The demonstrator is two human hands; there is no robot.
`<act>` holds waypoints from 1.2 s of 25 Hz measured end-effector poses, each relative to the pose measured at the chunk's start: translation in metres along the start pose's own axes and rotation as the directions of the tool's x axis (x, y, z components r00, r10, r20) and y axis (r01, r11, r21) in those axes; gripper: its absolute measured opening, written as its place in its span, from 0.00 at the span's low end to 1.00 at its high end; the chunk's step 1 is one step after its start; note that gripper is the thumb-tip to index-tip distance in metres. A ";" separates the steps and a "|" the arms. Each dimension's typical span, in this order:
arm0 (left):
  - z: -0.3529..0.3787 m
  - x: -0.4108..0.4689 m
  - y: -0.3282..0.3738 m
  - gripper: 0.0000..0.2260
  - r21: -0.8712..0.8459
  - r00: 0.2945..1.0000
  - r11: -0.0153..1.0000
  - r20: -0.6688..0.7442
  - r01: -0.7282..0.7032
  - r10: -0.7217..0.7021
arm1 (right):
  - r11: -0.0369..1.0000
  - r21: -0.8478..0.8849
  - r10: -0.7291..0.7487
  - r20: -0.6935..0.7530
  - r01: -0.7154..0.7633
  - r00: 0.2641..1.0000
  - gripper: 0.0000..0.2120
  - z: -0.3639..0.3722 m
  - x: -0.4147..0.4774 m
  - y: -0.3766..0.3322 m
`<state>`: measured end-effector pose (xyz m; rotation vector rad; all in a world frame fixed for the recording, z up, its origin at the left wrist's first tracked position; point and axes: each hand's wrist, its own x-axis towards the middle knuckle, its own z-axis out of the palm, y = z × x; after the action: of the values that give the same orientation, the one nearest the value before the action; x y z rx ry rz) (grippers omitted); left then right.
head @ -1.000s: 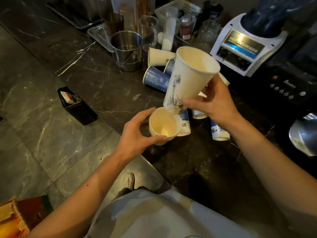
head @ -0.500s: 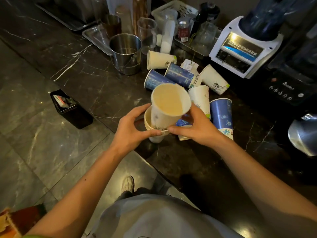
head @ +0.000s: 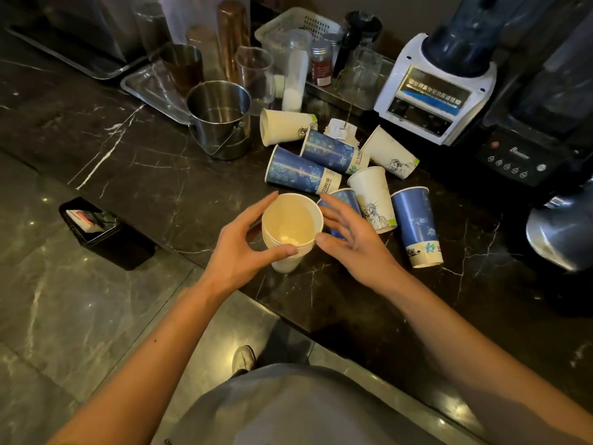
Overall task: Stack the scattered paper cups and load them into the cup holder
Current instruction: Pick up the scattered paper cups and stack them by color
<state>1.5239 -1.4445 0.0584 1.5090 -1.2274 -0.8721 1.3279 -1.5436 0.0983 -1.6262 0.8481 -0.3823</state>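
- Head view: the left hand (head: 239, 248) grips the stack of paper cups (head: 288, 220), with the thumb curled across the near side just under the rims and the fingers wrapped round the far side.
- The stack stands upright at the near edge of the black marble counter (head: 160, 168), mouth up, with several nested rims showing below the top one. Whether its base touches the counter I cannot tell.
- The right hand (head: 349, 242) is spread and holds nothing. Its fingertips and thumb sit just beside the stack's right rim, but I cannot tell whether they touch it.
- Loose cups lie behind and to the right of the stack. A white cup (head: 285, 126) and two blue cups (head: 333, 151) (head: 298, 171) lie on their sides near the steel pail (head: 221, 118).
- Another white cup (head: 390, 152) lies in front of the white blender base (head: 433, 94).
- A white cup with a statue print (head: 372, 197) and a blue cup (head: 415, 223) lie side by side to the right, mouths away from the person.
- One more blue cup (head: 345, 199) is partly hidden behind the right fingers.
- A small black box (head: 96, 224) sits to the left, below the counter edge.
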 end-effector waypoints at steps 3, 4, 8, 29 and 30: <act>-0.016 0.021 -0.004 0.43 0.022 0.999 1.000 0.044 -0.018 0.017 | 0.999 -0.031 0.011 -0.010 -0.011 1.000 0.30 0.005 0.010 -0.009; -0.023 0.031 -0.005 0.43 0.025 0.997 0.999 0.078 -0.028 0.026 | 0.999 -0.032 0.023 -0.053 -0.025 0.998 0.30 0.004 0.018 -0.013; -0.038 0.054 -0.007 0.41 -0.019 0.997 1.000 0.075 -0.003 0.005 | 0.982 -0.164 0.023 -0.375 -0.090 0.927 0.28 -0.030 0.067 -0.009; -0.035 0.041 0.001 0.42 0.040 1.000 0.999 -0.027 -0.006 0.007 | 0.856 -0.484 -0.146 -0.564 -0.182 0.813 0.46 -0.099 0.086 -0.018; -0.035 0.042 0.001 0.42 0.038 1.000 0.999 -0.027 -0.011 0.012 | 0.910 -0.412 -0.207 -0.546 -0.044 0.812 0.46 -0.095 0.074 -0.034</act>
<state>1.5656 -1.4767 0.0707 1.5378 -1.2377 -0.8227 1.3268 -1.6619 0.1390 -1.9725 1.3944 -0.8423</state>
